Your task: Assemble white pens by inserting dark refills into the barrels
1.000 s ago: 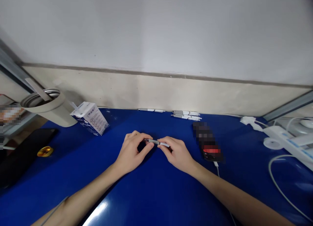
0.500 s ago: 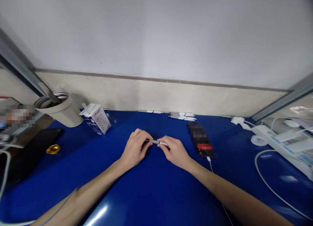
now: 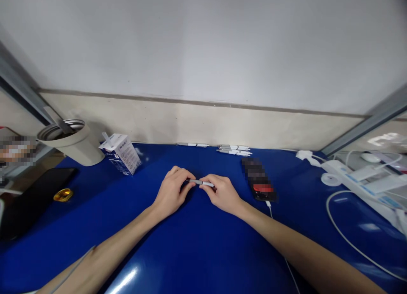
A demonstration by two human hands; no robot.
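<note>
Between my two hands lies a grey and white pen, held roughly level above the blue table. My left hand pinches its grey end between thumb and fingers, which partly cover the tip. At the white end, my right hand grips the barrel with thumb and forefinger. Several similar pens lie in a small group by the wall, and a single pen rests to their left.
A phone with a charging cable lies right of my hands. On the left stand a drink carton and a beige cup, with a yellow ring-shaped item nearer me. A white power strip and cables occupy the right side.
The whole view has shifted slightly, so things sit a little further left. Both hands keep hold of the pen, with only small finger movement on the right.
</note>
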